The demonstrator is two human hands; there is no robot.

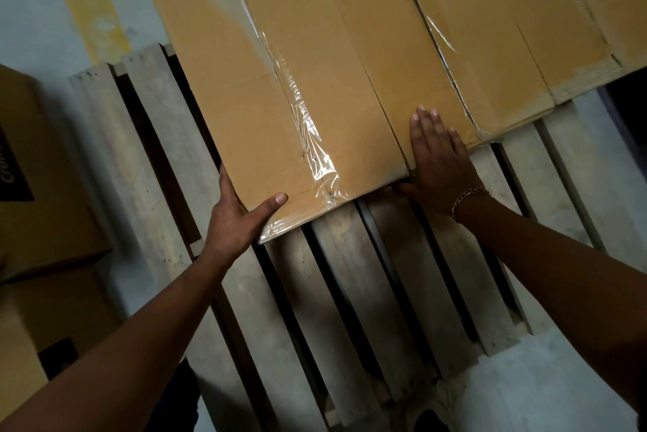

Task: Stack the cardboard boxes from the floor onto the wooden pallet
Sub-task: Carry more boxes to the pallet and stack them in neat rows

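My left hand (241, 218) grips the near left corner of a cardboard box (273, 88). The thumb lies on top and the fingers wrap over the left edge. The box lies flat on the wooden pallet (350, 291), filling the upper middle of the frame, with a strip of clear tape (315, 147) running down its top and over the near edge.

My right hand (441, 165) is spread flat, fingers straight, pressing on the cardboard where this box meets a second box (507, 28) in the upper right. The two boxes touch side by side. The thumb is tucked against the near edge. A gold bracelet (469, 198) sits on that wrist.

The pallet's bare slats run from the boxes toward the bottom of the frame. At the left edge, off the pallet, two more brown boxes (42, 168) sit on the pale floor (560, 379).
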